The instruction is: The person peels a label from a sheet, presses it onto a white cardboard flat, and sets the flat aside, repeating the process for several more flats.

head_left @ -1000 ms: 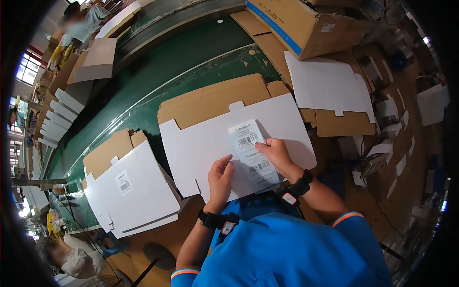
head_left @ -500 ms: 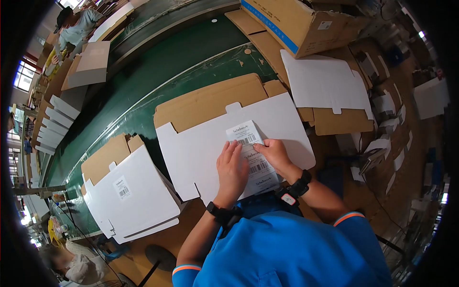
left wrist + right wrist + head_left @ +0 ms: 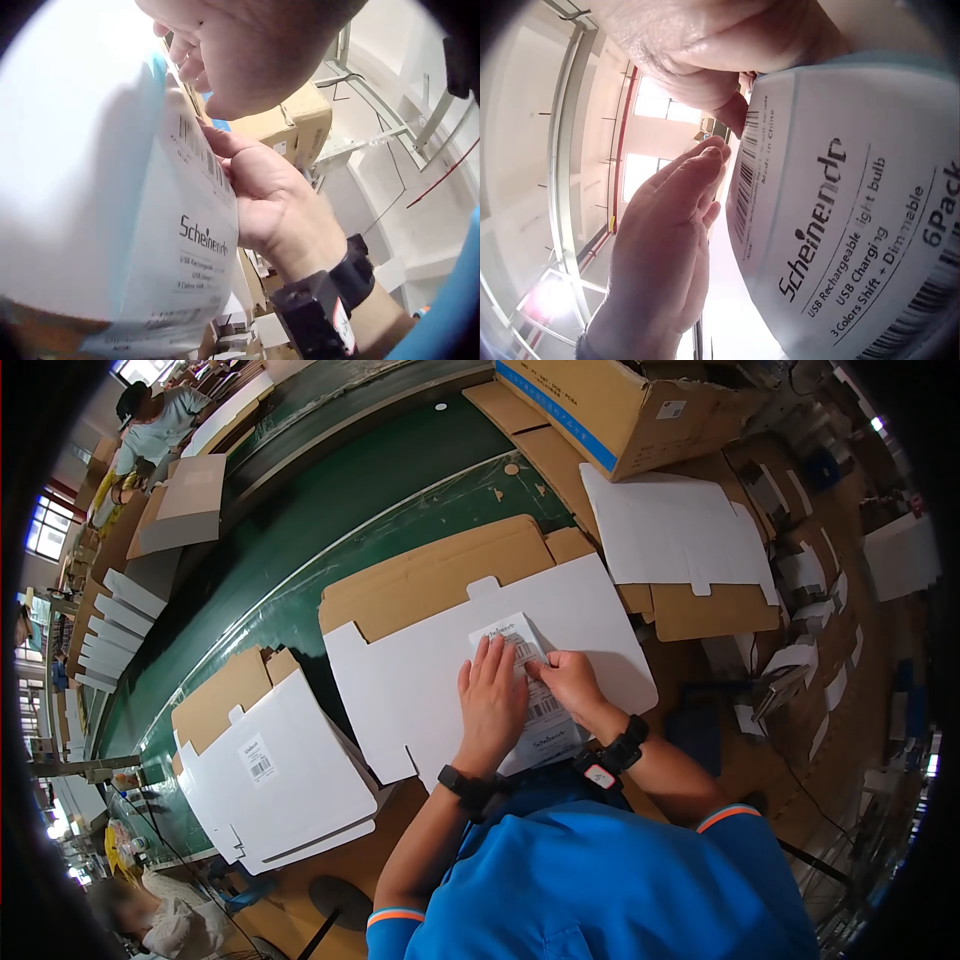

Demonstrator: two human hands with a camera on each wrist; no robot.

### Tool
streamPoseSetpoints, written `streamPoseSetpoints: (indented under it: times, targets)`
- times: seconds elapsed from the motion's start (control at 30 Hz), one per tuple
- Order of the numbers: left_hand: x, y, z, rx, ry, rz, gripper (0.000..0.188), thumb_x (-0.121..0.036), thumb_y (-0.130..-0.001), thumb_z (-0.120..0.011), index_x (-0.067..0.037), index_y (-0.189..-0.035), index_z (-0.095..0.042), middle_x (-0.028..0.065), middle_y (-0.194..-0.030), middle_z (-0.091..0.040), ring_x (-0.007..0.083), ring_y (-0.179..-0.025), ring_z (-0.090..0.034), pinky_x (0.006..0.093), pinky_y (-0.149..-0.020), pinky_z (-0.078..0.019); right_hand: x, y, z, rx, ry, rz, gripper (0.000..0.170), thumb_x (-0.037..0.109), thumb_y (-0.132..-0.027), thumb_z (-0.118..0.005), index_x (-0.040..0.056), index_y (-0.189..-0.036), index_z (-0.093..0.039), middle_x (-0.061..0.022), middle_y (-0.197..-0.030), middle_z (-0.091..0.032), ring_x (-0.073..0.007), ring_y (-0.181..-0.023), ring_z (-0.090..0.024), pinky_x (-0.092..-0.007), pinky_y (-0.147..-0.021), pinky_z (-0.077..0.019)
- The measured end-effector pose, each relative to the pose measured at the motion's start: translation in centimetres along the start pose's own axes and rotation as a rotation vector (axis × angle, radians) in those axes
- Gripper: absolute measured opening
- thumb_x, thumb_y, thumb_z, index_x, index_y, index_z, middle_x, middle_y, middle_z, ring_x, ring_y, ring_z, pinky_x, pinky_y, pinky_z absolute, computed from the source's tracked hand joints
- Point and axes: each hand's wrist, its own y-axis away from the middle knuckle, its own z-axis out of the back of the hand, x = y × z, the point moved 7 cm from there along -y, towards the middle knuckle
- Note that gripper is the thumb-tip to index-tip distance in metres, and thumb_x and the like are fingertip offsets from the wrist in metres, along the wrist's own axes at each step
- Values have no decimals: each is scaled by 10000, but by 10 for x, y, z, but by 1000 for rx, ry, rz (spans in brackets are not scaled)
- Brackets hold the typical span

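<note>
A strip of printed barcode labels point(image 3: 550, 740) on bluish backing lies over a flat white cardboard box blank point(image 3: 400, 670) in front of me. My left hand point(image 3: 492, 705) rests with straight fingers on the upper label, partly covering its print. At the strip's right edge, my right hand point(image 3: 575, 682) pinches the strip between thumb and fingers. Seen from the right wrist, the label strip point(image 3: 840, 217) bows upward close to the camera, its text about a USB rechargeable light bulb readable. The left wrist view shows the right hand point(image 3: 262, 187) at the strip's edge.
Left of the work lies a folded white box blank point(image 3: 310, 780) bearing a label point(image 3: 257, 758). Another white blank point(image 3: 670, 530) sits at the right, beside a large brown carton point(image 3: 640, 420). A green table point(image 3: 300, 560) extends behind. Two people are at the left.
My left hand has moved right and up from beside the strip onto its upper label, its fingers straightening. The right hand keeps its hold on the strip's edge.
</note>
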Motion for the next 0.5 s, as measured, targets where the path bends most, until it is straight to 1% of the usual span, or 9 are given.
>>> streamPoseSetpoints:
  times: [0.1,0.2,0.33,0.5]
  targets:
    - [1,-5,-4,25,-23,5,418,-131,-836,-552,-17,-1233,-486,151,-1337,-447,295,-1302,-350,476,-1039,-248,-11,-5,0,-17,-8,0,246,202,-829,-641,-41,-798,-671,-66,-632,-629,-88,-565,-544,-268,-519,-434]
    - [4,-7,-9,31,-57,-13,388,-137,-863,-503,-8,-1227,-487,155,-1331,-451,294,-1296,-358,492,-1029,-258,-10,-5,0,9,78,-22,204,148,-872,-612,-50,-856,-659,-32,-722,-638,-51,-624,-530,-212,-550,-436]
    - [5,-8,-10,24,-61,-38,363,-125,-890,-443,5,-1226,-490,160,-1333,-448,298,-1295,-359,499,-1030,-260,-13,-6,1,-1,120,-12,202,144,-873,-605,-51,-865,-659,-33,-723,-639,-54,-624,-535,-212,-552,-438]
    - [4,-9,-11,20,-63,-44,361,-127,-896,-438,14,-1223,-496,164,-1332,-450,301,-1295,-359,495,-1034,-258,-10,-4,1,-5,126,-41,205,145,-873,-603,-52,-864,-658,-34,-726,-641,-55,-626,-537,-212,-557,-440]
